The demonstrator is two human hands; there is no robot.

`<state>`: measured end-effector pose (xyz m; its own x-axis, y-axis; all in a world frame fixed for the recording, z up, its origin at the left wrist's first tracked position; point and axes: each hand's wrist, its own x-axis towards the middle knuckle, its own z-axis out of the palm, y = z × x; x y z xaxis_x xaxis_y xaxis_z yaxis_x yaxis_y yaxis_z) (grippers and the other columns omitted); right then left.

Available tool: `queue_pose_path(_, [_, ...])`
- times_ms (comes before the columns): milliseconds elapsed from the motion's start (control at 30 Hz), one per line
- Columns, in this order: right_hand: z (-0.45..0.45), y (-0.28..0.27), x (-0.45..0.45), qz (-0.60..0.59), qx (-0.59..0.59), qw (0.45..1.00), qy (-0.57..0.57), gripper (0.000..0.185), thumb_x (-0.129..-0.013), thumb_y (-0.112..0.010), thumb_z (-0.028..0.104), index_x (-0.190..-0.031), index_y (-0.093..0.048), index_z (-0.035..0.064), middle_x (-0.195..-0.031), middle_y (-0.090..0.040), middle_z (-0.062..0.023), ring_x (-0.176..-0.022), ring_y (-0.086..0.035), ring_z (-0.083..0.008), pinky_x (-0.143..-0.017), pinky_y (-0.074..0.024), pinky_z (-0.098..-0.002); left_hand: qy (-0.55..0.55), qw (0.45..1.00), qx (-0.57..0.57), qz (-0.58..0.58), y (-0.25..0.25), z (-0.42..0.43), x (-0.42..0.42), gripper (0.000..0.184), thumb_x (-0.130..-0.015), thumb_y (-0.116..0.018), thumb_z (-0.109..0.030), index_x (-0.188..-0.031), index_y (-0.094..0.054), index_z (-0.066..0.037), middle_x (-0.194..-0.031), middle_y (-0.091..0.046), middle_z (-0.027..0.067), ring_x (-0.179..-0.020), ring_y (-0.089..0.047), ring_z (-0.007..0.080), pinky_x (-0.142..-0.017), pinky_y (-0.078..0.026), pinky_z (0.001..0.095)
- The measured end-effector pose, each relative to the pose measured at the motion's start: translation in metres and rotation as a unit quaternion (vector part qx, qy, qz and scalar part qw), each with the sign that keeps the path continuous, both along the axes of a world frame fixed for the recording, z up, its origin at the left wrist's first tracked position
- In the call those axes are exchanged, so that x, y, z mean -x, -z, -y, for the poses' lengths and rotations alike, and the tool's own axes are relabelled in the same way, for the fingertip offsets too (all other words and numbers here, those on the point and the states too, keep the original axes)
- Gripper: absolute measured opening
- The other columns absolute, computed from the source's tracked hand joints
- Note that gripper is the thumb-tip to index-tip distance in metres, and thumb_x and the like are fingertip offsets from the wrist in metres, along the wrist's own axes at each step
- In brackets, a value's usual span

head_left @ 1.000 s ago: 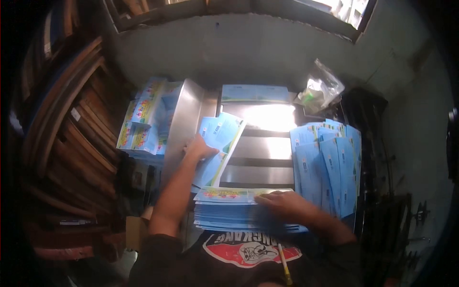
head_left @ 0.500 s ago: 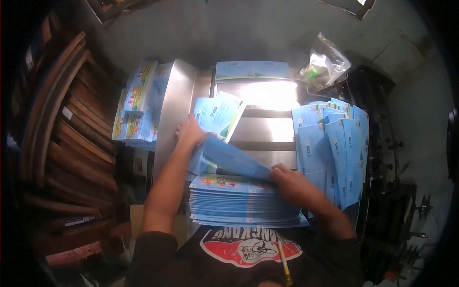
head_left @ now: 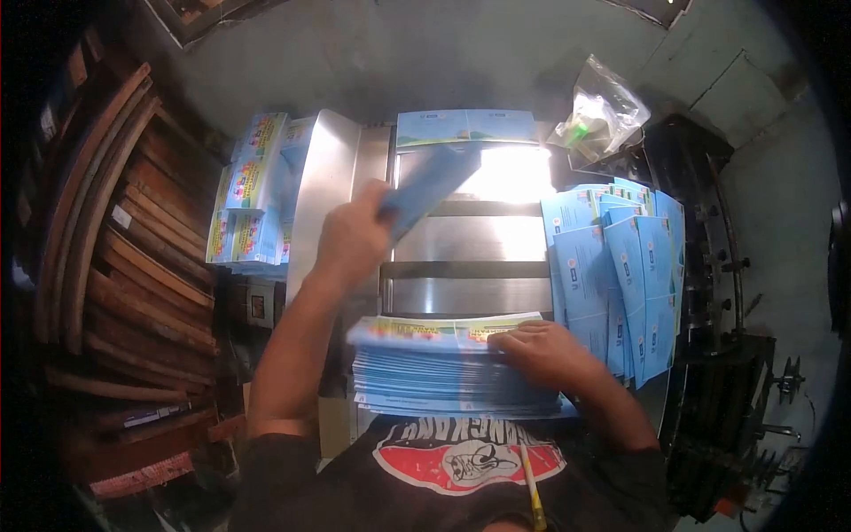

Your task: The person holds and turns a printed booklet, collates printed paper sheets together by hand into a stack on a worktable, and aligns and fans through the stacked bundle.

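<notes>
My left hand (head_left: 355, 232) is closed around some folded blue sheets (head_left: 434, 188), smeared by motion, above the metal table. In front of my body lies a thick stack of blue printed sheets (head_left: 425, 377). My right hand (head_left: 541, 350) has its fingers curled at the right part of the stack's top edge, on the top printed sheet (head_left: 412, 331). That sheet's left end is blurred and looks slightly raised. My right fingertips are partly hidden.
Folded blue sheets (head_left: 620, 275) lie in an overlapping pile at right. More printed sheets (head_left: 253, 191) are stacked left, past a metal side plate (head_left: 321, 177). A wide blue sheet (head_left: 465, 127) lies at the back of the slatted metal table (head_left: 470, 239), near a clear plastic bag (head_left: 603, 115).
My left hand has lifted the folded sheets off the table's left side, up and rightward. My right hand has let go of the raised sheet and moved down to the stack.
</notes>
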<state>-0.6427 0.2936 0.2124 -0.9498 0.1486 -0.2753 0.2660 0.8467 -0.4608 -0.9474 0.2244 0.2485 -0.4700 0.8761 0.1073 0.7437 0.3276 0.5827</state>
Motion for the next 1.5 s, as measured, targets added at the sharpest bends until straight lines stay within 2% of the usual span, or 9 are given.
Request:
queue_pose_path(167, [-0.007, 0.001, -0.012, -0.119, 0.065, 0.991, -0.021, 0.019, -0.092, -0.061, 0.023, -0.106, -0.061, 0.0098, -0.110, -0.069, -0.0138, -0.101, -0.068, -0.0290, -0.084, -0.0548, -0.0398, 0.292, 0.940, 0.176, -0.027, 0.019, 0.018, -0.071, 0.023, -0.091, -0.061, -0.022, -0.113, -0.060, -0.014, -0.089, -0.069, 0.0166, -0.081, -0.068, 0.0346, -0.072, -0.054, 0.0455])
queue_pose_path(300, [-0.024, 0.023, -0.042, -0.338, 0.075, 0.880, 0.325, 0.034, -0.095, -0.059, 0.032, -0.109, -0.066, 0.0021, -0.111, -0.067, -0.0158, -0.105, -0.063, -0.0312, -0.094, -0.0483, -0.0428, 0.374, 0.911, 0.172, 0.023, 0.040, 0.043, -0.093, 0.030, -0.096, -0.056, -0.033, -0.110, -0.064, -0.008, -0.094, -0.069, 0.0176, -0.086, -0.068, 0.0342, -0.078, -0.053, 0.0454])
queue_pose_path(433, [-0.038, 0.057, -0.048, -0.105, 0.511, 0.810, 0.267, 0.050, -0.102, -0.041, 0.042, -0.116, -0.067, 0.0019, -0.121, -0.065, -0.0184, -0.120, -0.055, -0.0345, -0.110, -0.0344, -0.0458, 0.358, 0.894, 0.217, 0.159, 0.031, 0.051, -0.079, 0.046, -0.095, -0.058, -0.040, -0.127, -0.059, -0.007, -0.114, -0.065, 0.0221, -0.106, -0.064, 0.0339, -0.092, -0.050, 0.0431])
queue_pose_path(600, [-0.033, 0.060, -0.056, -0.096, 0.473, 0.825, 0.295, 0.069, -0.102, -0.027, 0.056, -0.116, -0.066, 0.0005, -0.119, -0.065, -0.0178, -0.119, -0.056, -0.0333, -0.108, -0.0380, -0.0432, 0.195, 0.891, 0.268, 0.311, 0.039, 0.092, 0.016, 0.063, -0.095, -0.054, -0.053, -0.131, -0.055, -0.002, -0.127, -0.061, 0.0210, -0.116, -0.059, 0.0263, -0.100, -0.046, 0.0409])
queue_pose_path(700, [-0.007, 0.074, -0.058, -0.308, 0.521, 0.694, 0.390, 0.090, -0.092, -0.028, 0.075, -0.138, -0.047, -0.0008, -0.140, -0.051, -0.0211, -0.128, -0.049, -0.0341, -0.107, -0.0402, -0.0434, 0.035, 0.753, -0.134, 0.643, 0.125, 0.138, 0.018, 0.088, -0.093, -0.031, -0.072, -0.136, -0.048, 0.002, -0.144, -0.046, 0.0190, -0.126, -0.051, 0.0292, -0.108, -0.040, 0.0427])
queue_pose_path(1133, [0.019, 0.093, -0.077, -0.301, 0.456, 0.761, 0.350, 0.107, -0.084, -0.023, 0.085, -0.150, -0.028, 0.0015, -0.148, -0.039, -0.0206, -0.134, -0.041, -0.0316, -0.113, -0.0284, -0.0447, 0.082, 0.733, -0.196, 0.647, 0.153, 0.171, -0.035, 0.089, -0.095, -0.020, -0.070, -0.153, -0.021, -0.002, -0.157, -0.028, 0.0146, -0.144, -0.027, 0.0269, -0.119, -0.022, 0.0427])
queue_pose_path(1200, [0.022, 0.106, -0.068, -0.359, 0.460, 0.738, 0.339, 0.097, -0.091, -0.024, 0.077, -0.148, -0.030, -0.0003, -0.146, -0.041, -0.0181, -0.132, -0.043, -0.0293, -0.113, -0.0291, -0.0436, 0.044, 0.724, -0.220, 0.653, 0.148, 0.163, -0.046, 0.091, -0.094, -0.020, -0.072, -0.153, -0.022, -0.003, -0.156, -0.031, 0.0152, -0.144, -0.028, 0.0265, -0.119, -0.022, 0.0431])
queue_pose_path(1267, [0.026, 0.102, -0.047, -0.396, 0.611, 0.516, 0.451, 0.086, -0.097, -0.022, 0.069, -0.148, -0.032, 0.0007, -0.145, -0.042, -0.0162, -0.131, -0.043, -0.0278, -0.112, -0.0298, -0.0425, -0.070, 0.617, -0.252, 0.743, 0.138, 0.151, -0.044, 0.093, -0.092, -0.026, -0.075, -0.152, -0.025, -0.005, -0.153, -0.034, 0.0168, -0.141, -0.033, 0.0289, -0.117, -0.026, 0.0446])
queue_pose_path(1500, [-0.002, 0.078, -0.030, -0.323, 0.546, 0.635, 0.441, 0.092, -0.093, -0.031, 0.072, -0.153, -0.023, 0.0031, -0.153, -0.032, -0.0198, -0.139, -0.033, -0.0321, -0.115, -0.0245, -0.0453, -0.025, 0.680, -0.130, 0.721, 0.103, 0.136, -0.024, 0.088, -0.094, -0.028, -0.073, -0.150, -0.031, -0.005, -0.142, -0.047, 0.0117, -0.127, -0.048, 0.0246, -0.109, -0.037, 0.0417])
